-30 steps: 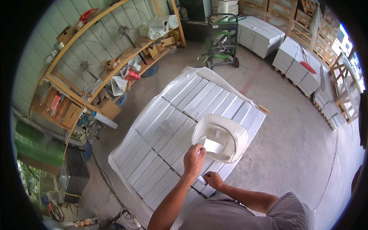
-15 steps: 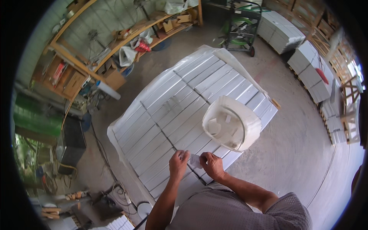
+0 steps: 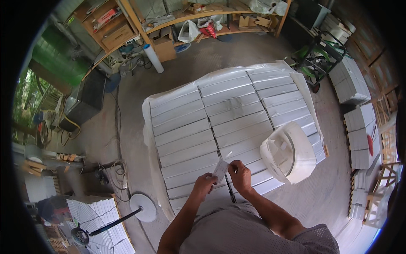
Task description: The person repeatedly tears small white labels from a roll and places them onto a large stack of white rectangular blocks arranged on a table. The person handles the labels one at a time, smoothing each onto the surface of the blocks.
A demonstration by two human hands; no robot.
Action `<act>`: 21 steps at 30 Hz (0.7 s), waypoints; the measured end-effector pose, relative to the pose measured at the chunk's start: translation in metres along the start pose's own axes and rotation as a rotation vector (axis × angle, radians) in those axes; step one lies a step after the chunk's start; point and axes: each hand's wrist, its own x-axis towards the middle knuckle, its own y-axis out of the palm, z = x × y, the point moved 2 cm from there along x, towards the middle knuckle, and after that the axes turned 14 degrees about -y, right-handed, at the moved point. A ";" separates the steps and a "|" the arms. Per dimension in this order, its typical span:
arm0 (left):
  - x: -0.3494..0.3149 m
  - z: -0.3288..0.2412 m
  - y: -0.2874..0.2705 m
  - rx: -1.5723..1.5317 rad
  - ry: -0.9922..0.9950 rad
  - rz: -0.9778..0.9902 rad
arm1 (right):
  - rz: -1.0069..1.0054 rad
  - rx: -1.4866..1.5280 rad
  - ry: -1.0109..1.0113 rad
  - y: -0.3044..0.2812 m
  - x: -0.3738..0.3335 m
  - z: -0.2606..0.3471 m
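My left hand (image 3: pixel 205 184) pinches a small whitish paper slip (image 3: pixel 221 170) by its lower end; the slip stands tilted upward. Just to its right, my right hand (image 3: pixel 240 175) has its thumb and fingers pressed together by the slip's edge. What those fingers hold, if anything, is too small to make out. Both hands are over a stack of long white boxes (image 3: pixel 182 146), laid in rows with clear plastic film around the edges. A white bucket-like tub (image 3: pixel 305 158) with pale scraps inside rests on the stack's right part.
A pedestal fan (image 3: pixel 80 235) with a round base (image 3: pixel 143 208) stands at lower left, near cables on the floor. Shelves (image 3: pixel 203 36) line the back. A green-and-black hand cart (image 3: pixel 319 63) and more stacked white boxes (image 3: pixel 362 127) are at the right.
The view has turned left, bringing the fan into sight. The slip, earlier between both hands, is now upright in my left hand, with my right hand drawn slightly apart.
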 end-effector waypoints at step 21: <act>0.107 -0.121 -0.199 0.082 0.236 -0.579 | 0.124 0.462 0.517 0.224 0.144 -0.002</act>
